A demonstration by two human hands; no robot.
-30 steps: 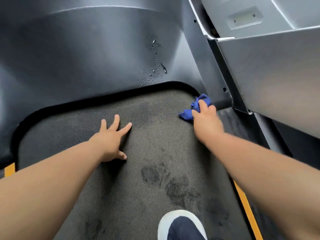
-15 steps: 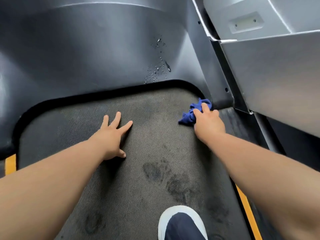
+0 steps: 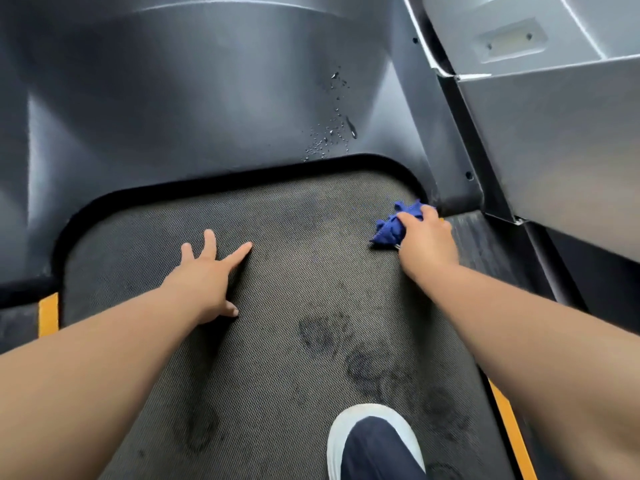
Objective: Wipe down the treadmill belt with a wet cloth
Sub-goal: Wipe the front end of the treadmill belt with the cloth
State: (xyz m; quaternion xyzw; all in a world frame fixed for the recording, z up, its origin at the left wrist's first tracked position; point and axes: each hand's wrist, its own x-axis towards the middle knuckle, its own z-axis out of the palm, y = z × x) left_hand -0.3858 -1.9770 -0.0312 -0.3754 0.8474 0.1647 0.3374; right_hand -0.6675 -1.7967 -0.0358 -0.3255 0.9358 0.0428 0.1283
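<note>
Blue cloth (image 3: 393,227) bunched tight in your right hand (image 3: 427,239), up at two o'clock in the belt (image 3: 277,375) corner. Left hand (image 3: 204,275) splayed flat, holding nothing. Dark smudges at six o'clock look unwiped; I'd say plenty left.

The dark textured treadmill belt (image 3: 277,358) carries a crumpled blue cloth (image 3: 391,227), a spread left hand (image 3: 204,278) and a white-toed shoe (image 3: 375,445).

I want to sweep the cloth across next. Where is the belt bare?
Bare belt lies between the left hand and the right hand on the blue cloth, up to the black front edge. Nearer, the shoe and dark smudges crowd it.
</note>
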